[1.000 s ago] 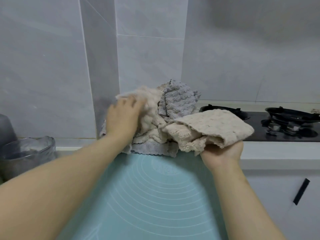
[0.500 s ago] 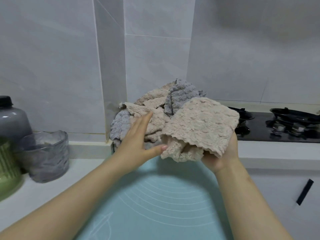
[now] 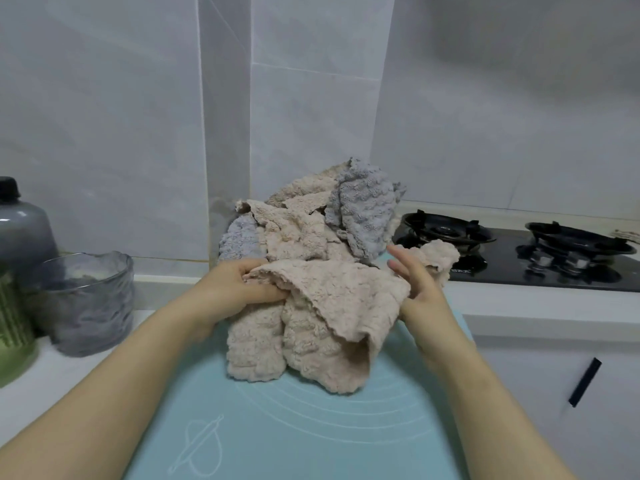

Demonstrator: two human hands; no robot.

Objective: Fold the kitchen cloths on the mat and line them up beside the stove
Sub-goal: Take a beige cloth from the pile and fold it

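Left hand (image 3: pixel 235 294): we note its grip pinching the beige cloth (image 3: pixel 329 313) edge.
Right hand (image 3: pixel 417 285): grip spread, touching cloth.
Cloth: lower end on blue mat (image 3: pixel 311 427).

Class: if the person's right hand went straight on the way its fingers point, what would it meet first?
Most likely the upper grey cloth just beyond it; the right hand has straight fingers aimed away and slightly left at that cloth. Depth is uncertain from one view.
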